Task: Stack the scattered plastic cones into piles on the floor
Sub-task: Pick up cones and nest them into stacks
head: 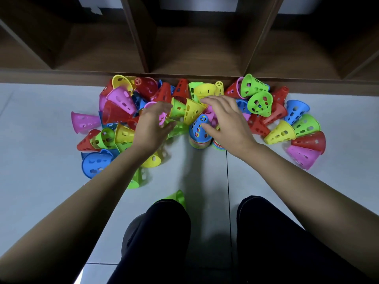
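The scattered cones [260, 103], in red, yellow, green, blue and pink, are spread over the pale tiled floor [41, 140]. They are heaped against the base of a brown wooden shelf [184, 48], and its open compartments are seen behind the heap.

A small pile [200, 143] stands upright on the floor in the middle. It is made of cones nested one inside another, so that only their coloured rims are shown at its foot, and it is topped by a blue cone [200, 126]. The rims of a second pile [217, 144] are glimpsed just beside it, mostly hidden under the right hand [225, 121].

The right hand is held spread over the heap. Its fingers [213, 100] are released and stretched toward a yellow cone [205, 90], and its thumb is laid against the blue cone.

A pink cone [163, 118] is grasped in the curled fingers [166, 107] of the left hand [152, 126], though this part is blurred. It is held just left of the pile, above the floor.

One green cone [176, 196] lies apart, near the person's dark-trousered legs [164, 232].
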